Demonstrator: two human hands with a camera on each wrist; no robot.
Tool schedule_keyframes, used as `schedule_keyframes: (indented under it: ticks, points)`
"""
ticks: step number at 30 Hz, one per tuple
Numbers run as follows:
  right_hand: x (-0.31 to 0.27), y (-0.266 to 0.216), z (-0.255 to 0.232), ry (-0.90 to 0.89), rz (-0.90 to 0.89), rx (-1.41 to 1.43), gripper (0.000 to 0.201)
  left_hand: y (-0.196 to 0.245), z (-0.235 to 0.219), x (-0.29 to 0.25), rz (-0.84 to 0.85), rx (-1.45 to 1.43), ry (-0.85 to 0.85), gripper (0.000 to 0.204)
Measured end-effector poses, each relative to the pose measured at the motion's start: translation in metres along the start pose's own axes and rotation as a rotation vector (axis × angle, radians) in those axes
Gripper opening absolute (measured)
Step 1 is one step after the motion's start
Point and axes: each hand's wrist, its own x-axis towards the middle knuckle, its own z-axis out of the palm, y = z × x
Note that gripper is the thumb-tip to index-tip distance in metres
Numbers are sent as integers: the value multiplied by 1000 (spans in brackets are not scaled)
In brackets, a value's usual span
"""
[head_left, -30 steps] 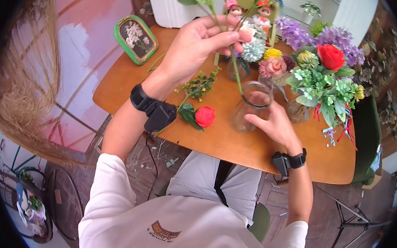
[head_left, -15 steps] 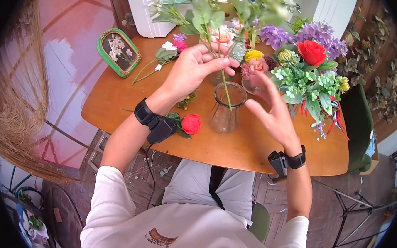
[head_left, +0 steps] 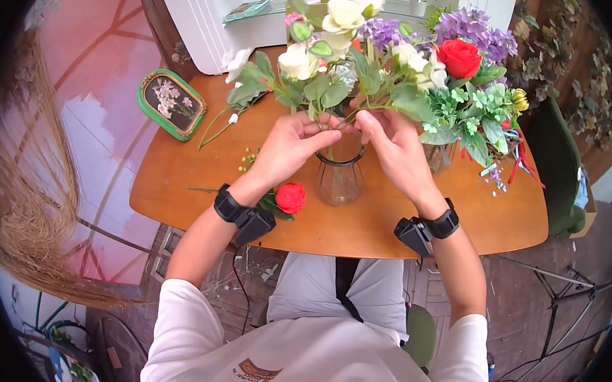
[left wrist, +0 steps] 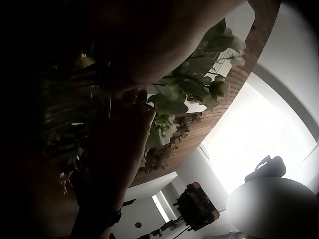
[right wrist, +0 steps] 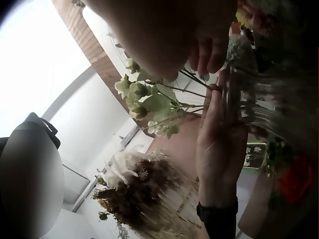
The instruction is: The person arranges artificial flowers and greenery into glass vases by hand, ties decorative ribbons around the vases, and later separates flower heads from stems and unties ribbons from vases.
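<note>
A bunch of artificial white flowers [head_left: 298, 62] with green leaves leans over the mouth of a clear glass vase [head_left: 339, 182]. Their stems [right wrist: 192, 89] run down to the rim, and a green one shows inside the glass. At the left of the rim my left hand [head_left: 289, 148] pinches stems between thumb and fingers. My right hand [head_left: 403, 151] grips the stems from the right, its thumb up among the leaves and its fingertips partly hidden behind them. In the left wrist view both hands are mostly dark against the flowers [left wrist: 219, 89].
A red rose [head_left: 290, 198] lies left of the vase, near a green-framed picture [head_left: 171, 104]. Behind and right stands an arrangement with a red rose [head_left: 460, 58] and purple blooms [head_left: 470, 29]. A white shelf unit [head_left: 204, 24] borders the wooden table [head_left: 458, 221] at the back.
The white flowers have come down over the vase with my left hand. My right hand has gone from beside the glass to the stems above the rim. The head view has shifted.
</note>
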Motion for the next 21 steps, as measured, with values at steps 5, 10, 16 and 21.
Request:
schedule_keyframes:
  ticks: [5,10,16,21]
  points:
    - [-2,6,5,24,4,-104,35,-7,-11,-7,-79,51,-21,37]
    - [-9,19,4,55,-62,-152,32,-2,-33,-31,-116,135,-98,59]
    - [-15,31,-3,108,-50,-81,28,-16,-75,-61,-44,348,-39,40]
    - [-16,34,-4,153,-43,-44,26,-22,-112,-82,-392,980,-11,35]
